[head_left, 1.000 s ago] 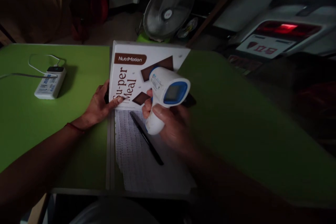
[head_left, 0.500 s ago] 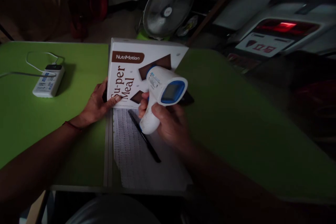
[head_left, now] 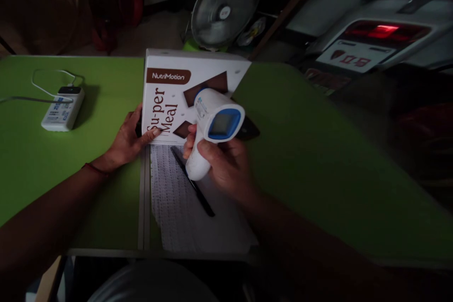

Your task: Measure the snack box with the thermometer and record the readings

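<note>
Both hands are busy at a green surface (head_left: 318, 160): the right hand (head_left: 222, 163) is wrapped around the grip of a white-and-blue thermometer (head_left: 212, 127), its screen facing up toward the camera and its nose aimed at a white box (head_left: 166, 89). The left hand (head_left: 127, 139) steadies the near-left corner of that box, fingers curled against its edge and one fingertip on the printed front. The box stands tilted just beyond a white mat (head_left: 184, 207), on which a black pen (head_left: 193, 188) lies slanted, directly under the thermometer's handle.

Compared with a second earlier, both hands, the thermometer and the box sit slightly further left and higher in view; the grips themselves look unchanged, and the thermometer has kept its aim at the box.

Well to the left, a white charger (head_left: 62, 108) with a looped cable rests on the surface. Beyond the far edge stands a fan (head_left: 222, 9), and to the right a vehicle's red tail light (head_left: 384, 30) glows in the dim room.
</note>
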### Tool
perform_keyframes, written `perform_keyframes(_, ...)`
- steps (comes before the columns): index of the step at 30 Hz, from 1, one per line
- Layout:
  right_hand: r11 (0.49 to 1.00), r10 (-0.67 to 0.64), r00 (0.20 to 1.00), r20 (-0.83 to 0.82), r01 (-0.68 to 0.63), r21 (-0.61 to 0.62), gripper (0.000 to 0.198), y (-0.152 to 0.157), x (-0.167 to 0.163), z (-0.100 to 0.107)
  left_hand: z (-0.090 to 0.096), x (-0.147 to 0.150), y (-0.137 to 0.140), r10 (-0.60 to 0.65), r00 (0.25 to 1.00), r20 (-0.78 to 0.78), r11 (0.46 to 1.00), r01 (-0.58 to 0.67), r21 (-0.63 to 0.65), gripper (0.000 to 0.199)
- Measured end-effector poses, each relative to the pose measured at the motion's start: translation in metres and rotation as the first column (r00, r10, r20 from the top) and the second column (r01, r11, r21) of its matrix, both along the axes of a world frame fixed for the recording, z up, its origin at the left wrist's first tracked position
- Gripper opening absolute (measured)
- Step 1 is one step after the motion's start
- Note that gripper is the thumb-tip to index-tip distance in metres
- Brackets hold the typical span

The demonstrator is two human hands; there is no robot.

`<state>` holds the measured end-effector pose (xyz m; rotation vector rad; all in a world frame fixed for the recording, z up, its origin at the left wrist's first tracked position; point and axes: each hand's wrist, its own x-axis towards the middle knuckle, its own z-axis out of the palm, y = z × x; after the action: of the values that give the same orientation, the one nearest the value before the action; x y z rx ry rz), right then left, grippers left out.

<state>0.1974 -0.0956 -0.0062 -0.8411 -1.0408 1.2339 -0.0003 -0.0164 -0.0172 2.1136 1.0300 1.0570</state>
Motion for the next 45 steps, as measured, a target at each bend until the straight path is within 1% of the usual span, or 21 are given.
perform_keyframes(3, 1.0, -0.001, 1.0, 0.011, 0.001, -0.002, 0.024, -0.001, 0.0, 0.001, -0.001, 0.0, 0.001, -0.004, 1.0, 0.009, 1.0, 0.004, 0.002, 0.045)
perform_keyframes(7, 0.999, -0.02, 1.0, 0.021, 0.021, -0.033, 0.028, -0.001, -0.001, 0.0, 0.002, 0.0, 0.0, -0.011, 1.0, -0.022, 1.0, 0.011, 0.013, 0.04)
perform_keyframes(13, 1.0, -0.028, 0.996, 0.086, 0.027, 0.005, 0.022, 0.0, -0.001, -0.003, 0.007, 0.0, -0.001, -0.01, 0.999, -0.035, 1.0, 0.01, 0.019, 0.042)
perform_keyframes(17, 0.998, -0.059, 0.994, 0.096, 0.061, -0.026, 0.02, -0.001, -0.002, -0.002, 0.008, -0.001, -0.002, -0.005, 0.999, -0.044, 1.0, 0.005, 0.017, 0.041)
perform_keyframes(21, 0.998, -0.061, 0.991, 0.115, 0.064, -0.017, 0.021, -0.001, -0.003, 0.003, 0.005, 0.0, -0.003, 0.018, 1.0, -0.021, 1.0, -0.018, 0.005, 0.044)
perform_keyframes(23, 0.998, -0.039, 0.986, 0.162, 0.045, -0.034, 0.022, 0.001, 0.002, 0.008, 0.002, 0.0, -0.002, 0.032, 0.999, -0.003, 0.999, -0.032, -0.023, 0.046)
perform_keyframes(25, 0.998, -0.021, 0.96, 0.279, 0.038, -0.054, 0.024, 0.004, 0.014, 0.015, -0.001, -0.002, 0.0, 0.063, 0.998, 0.025, 0.997, -0.062, -0.04, 0.048)
perform_keyframes(26, 0.997, -0.024, 0.93, 0.367, 0.047, -0.054, 0.024, 0.006, 0.022, 0.018, -0.002, -0.002, 0.002, 0.082, 0.996, 0.04, 0.996, -0.081, -0.034, 0.049)
perform_keyframes(27, 0.998, -0.018, 0.881, 0.472, 0.048, -0.051, 0.024, 0.008, 0.031, 0.021, -0.004, -0.004, 0.003, 0.099, 0.994, 0.055, 0.995, -0.098, -0.021, 0.049)
perform_keyframes(29, 0.997, 0.004, 0.755, 0.656, 0.048, -0.061, 0.025, 0.013, 0.051, 0.023, -0.006, -0.006, 0.007, 0.125, 0.989, 0.078, 0.992, -0.126, 0.009, 0.05)
perform_keyframes(30, 0.996, 0.03, 0.679, 0.733, 0.041, -0.078, 0.026, 0.015, 0.059, 0.023, -0.006, -0.007, 0.008, 0.132, 0.988, 0.083, 0.991, -0.135, 0.024, 0.05)
perform_keyframes(32, 0.987, 0.094, 0.488, 0.868, 0.066, -0.145, 0.03, 0.021, 0.071, 0.017, -0.006, -0.009, 0.01, 0.135, 0.987, 0.084, 0.989, -0.14, 0.049, 0.049)
perform_keyframes(33, 0.984, 0.097, 0.393, 0.915, 0.102, -0.149, 0.034, 0.023, 0.074, 0.014, -0.007, -0.01, 0.011, 0.132, 0.988, 0.083, 0.989, -0.137, 0.06, 0.048)
perform_keyframes(35, 0.975, 0.083, 0.234, 0.969, 0.183, -0.128, 0.037, 0.028, 0.076, 0.006, -0.008, -0.01, 0.012, 0.122, 0.989, 0.081, 0.989, -0.128, 0.073, 0.044)
perform_keyframes(37, 0.97, 0.052, 0.129, 0.99, 0.231, -0.081, 0.04, 0.032, 0.076, -0.001, -0.01, -0.01, 0.014, 0.127, 0.988, 0.088, 0.989, -0.133, 0.068, 0.041)
perform_keyframes(39, 0.971, -0.018, 0.069, 0.997, 0.24, 0.001, 0.042, 0.033, 0.077, -0.005, -0.013, -0.01, 0.015, 0.142, 0.985, 0.095, 0.987, -0.149, 0.064, 0.039)
perform_keyframes(41, 0.967, -0.153, 0.056, 0.987, 0.213, 0.138, 0.039, 0.031, 0.078, -0.005, -0.016, -0.01, 0.015, 0.155, 0.984, 0.093, 0.984, -0.161, 0.071, 0.04)
perform_keyframes(42, 0.958, -0.23, 0.073, 0.97, 0.195, 0.212, 0.036, 0.029, 0.077, -0.005, -0.017, -0.011, 0.015, 0.163, 0.983, 0.089, 0.982, -0.17, 0.079, 0.041)
perform_keyframes(43, 0.945, -0.297, 0.11, 0.949, 0.178, 0.275, 0.032, 0.026, 0.074, -0.004, -0.017, -0.011, 0.015, 0.174, 0.981, 0.084, 0.979, -0.181, 0.089, 0.042)
perform_keyframes(44, 0.937, -0.337, 0.163, 0.927, 0.158, 0.313, 0.029, 0.023, 0.07, -0.003, -0.017, -0.011, 0.014, 0.185, 0.98, 0.076, 0.976, -0.192, 0.099, 0.042)
perform_keyframes(45, 0.939, -0.341, 0.227, 0.912, 0.135, 0.317, 0.026, 0.019, 0.065, -0.002, -0.017, -0.011, 0.014, 0.195, 0.978, 0.068, 0.974, -0.202, 0.106, 0.043)
